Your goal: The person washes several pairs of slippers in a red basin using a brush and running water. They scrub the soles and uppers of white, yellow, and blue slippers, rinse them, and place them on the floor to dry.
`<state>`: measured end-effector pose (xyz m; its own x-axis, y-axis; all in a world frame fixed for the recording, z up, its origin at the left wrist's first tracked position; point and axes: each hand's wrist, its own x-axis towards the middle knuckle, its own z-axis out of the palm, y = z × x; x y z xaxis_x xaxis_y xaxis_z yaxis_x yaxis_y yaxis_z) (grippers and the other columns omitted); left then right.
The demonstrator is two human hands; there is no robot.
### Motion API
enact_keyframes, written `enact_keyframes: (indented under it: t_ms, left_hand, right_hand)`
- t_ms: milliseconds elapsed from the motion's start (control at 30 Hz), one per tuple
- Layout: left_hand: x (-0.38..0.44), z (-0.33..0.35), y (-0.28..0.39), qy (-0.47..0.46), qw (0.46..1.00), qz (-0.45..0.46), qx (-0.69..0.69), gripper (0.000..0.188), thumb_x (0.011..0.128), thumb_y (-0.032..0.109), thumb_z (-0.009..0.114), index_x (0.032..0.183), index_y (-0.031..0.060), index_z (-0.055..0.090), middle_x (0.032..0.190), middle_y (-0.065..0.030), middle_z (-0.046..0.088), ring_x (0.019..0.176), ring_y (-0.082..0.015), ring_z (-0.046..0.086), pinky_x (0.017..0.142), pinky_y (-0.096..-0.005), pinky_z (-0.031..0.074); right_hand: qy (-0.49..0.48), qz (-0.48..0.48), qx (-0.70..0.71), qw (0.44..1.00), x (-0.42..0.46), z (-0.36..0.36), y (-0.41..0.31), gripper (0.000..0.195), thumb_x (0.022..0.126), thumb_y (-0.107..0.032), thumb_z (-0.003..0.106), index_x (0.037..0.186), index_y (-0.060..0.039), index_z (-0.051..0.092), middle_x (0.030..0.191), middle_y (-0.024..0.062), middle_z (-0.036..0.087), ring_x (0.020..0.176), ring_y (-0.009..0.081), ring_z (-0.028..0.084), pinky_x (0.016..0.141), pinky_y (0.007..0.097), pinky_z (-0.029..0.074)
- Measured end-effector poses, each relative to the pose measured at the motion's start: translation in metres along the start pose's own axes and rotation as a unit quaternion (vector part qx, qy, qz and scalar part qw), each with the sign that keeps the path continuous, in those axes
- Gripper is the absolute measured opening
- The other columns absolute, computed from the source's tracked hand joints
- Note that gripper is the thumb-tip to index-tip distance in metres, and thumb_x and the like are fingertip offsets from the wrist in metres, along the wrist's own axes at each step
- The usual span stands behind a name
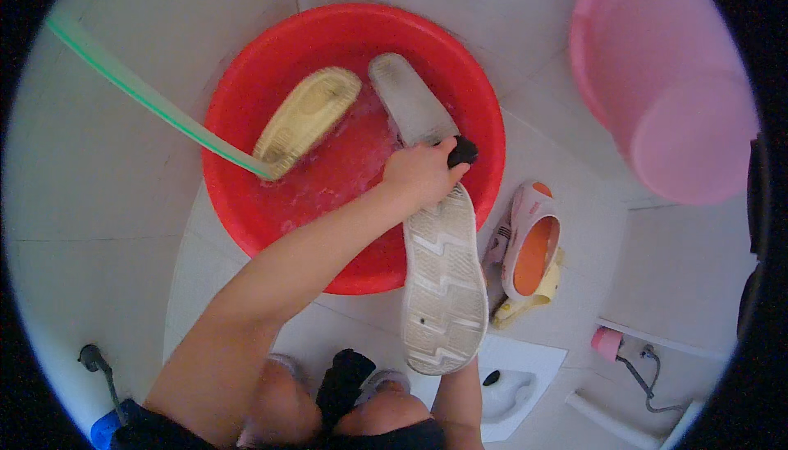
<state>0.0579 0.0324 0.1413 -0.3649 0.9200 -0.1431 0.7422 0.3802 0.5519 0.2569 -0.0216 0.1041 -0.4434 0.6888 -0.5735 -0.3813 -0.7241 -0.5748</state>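
A pale rubber shoe [444, 290] is held sole up over the near right rim of a red plastic basin [357, 19]. My left hand [422, 173] grips a small black brush or scrubber [462, 151] at the shoe's far end. My right hand is hidden under the shoe; only its forearm shows, coming up from below. In the basin's water lie a yellow slipper [311, 116] on the left and a grey-white slipper [412, 99] beyond my left hand. A clear green-striped hose [154, 105] reaches down to the yellow slipper's near end.
Right of the basin, a pink-white clog with an orange insole [531, 256] and a yellow slipper [554, 290] lie on the tiled floor. A pink tub [652, 68] stands at the upper right. A white squat toilet [508, 388] is set in the floor at the lower right.
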Motion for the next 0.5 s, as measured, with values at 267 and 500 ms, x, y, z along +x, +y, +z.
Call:
enact_keyframes:
  t_ms: [267,500]
  left_hand:
    - [-0.043,-0.003,0.012,0.003,0.990,0.119,0.078,0.050,0.079,0.045,0.050,0.122,0.0186,0.045,0.091,-0.0246,0.055,0.075,-0.0373,0.060,0.057,-0.0468,0.049]
    - [-0.106,0.017,0.044,0.064,0.946,0.285,0.139,0.049,0.080,0.045,0.049,0.123,0.0212,0.044,0.077,-0.0179,0.053,0.066,-0.0292,0.057,0.051,-0.0412,0.048]
  right_hand:
    - [0.011,-0.010,0.015,1.000,0.001,-0.006,-0.004,0.030,0.083,-0.028,0.052,0.099,-0.0028,0.057,0.092,0.0101,0.059,0.084,0.0207,0.056,0.072,0.0352,0.046]
    - [0.020,-0.009,0.014,1.000,0.003,0.000,-0.009,0.029,0.083,-0.028,0.052,0.098,-0.0029,0.057,0.092,0.0097,0.059,0.084,0.0204,0.055,0.072,0.0350,0.046]
